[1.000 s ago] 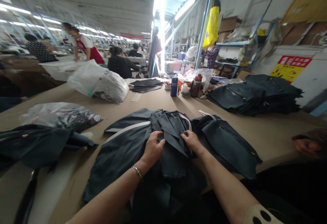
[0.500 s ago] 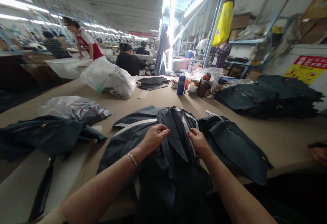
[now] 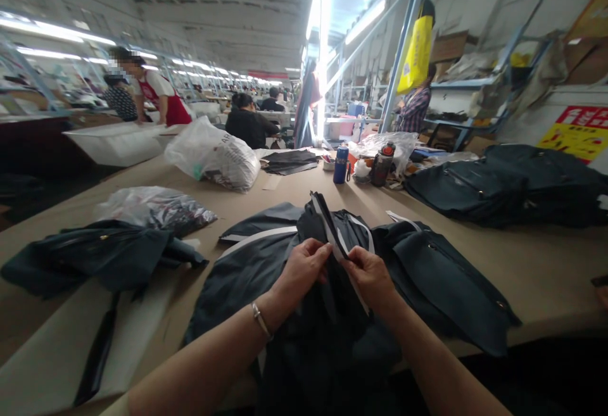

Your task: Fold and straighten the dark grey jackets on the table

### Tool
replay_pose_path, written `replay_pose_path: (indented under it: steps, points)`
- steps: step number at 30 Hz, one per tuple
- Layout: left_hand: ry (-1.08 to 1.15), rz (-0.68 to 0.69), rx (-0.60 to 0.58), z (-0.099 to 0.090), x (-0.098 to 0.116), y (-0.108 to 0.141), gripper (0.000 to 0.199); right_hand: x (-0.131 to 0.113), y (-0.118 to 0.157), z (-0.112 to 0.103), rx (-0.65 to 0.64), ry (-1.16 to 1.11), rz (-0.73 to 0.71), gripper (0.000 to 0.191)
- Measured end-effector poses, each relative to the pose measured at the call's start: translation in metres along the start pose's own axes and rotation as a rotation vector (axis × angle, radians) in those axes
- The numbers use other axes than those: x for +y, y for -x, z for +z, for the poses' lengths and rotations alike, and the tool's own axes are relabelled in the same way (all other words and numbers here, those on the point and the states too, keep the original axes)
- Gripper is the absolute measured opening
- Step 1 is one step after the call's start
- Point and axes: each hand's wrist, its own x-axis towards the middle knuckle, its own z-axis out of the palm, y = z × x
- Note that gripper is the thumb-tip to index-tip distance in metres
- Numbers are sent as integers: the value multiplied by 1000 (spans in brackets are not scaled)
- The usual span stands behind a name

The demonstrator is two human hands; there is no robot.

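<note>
A dark blue-grey garment (image 3: 237, 283) with pale strips along its edges lies bunched on the table in front of me. My left hand (image 3: 304, 265) pinches a folded, pale-striped edge (image 3: 327, 223) of it, thumb against fingers. Close beside it, my right hand (image 3: 373, 275) is closed on the same edge, a little lower. The folded edge stands up from the cloth between both hands. Another dark garment piece (image 3: 449, 277) with a zip lies to the right of my right hand. Parts of the fingertips are hidden in the cloth.
A dark cloth piece (image 3: 90, 254) and plastic bags (image 3: 156, 204) lie left, above a black-handled tool (image 3: 97, 352). Farther back stand a blue bottle (image 3: 341, 166) and a dark bottle (image 3: 381, 166). A garment pile (image 3: 513, 182) is at right. Several people work beyond the table (image 3: 285, 193).
My hands have come closer together and lifted the pale-striped edge into an upright fold. The view has shifted slightly.
</note>
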Motion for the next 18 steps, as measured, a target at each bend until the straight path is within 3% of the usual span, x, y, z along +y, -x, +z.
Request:
replay_pose_path:
  steps: [1,4,5,7,10,12,15,18]
  points:
    - [-85,106,73,-1,2,-2,28,-7,2,-2,2,96,-43,24]
    - [-507,625,267,-12,24,-7,16,-33,5,-16,-41,530,-278,17]
    - [-663,751,251,-17,36,-8,16,-42,4,-23,-60,677,-378,14]
    - [-952,839,59,-26,62,-7,16,-55,0,-41,-64,891,-566,15]
    - [-1094,714,-385,-32,95,1,24,-65,-14,-69,-13,962,-777,23]
    - [-978,584,-536,-32,104,5,29,-66,-29,-83,-8,907,-900,24]
    - [-681,383,-550,-25,94,5,34,-69,-47,-92,-30,853,-1082,17]
    - [-302,213,-478,-9,72,3,22,-75,-47,-93,73,886,-1206,23]
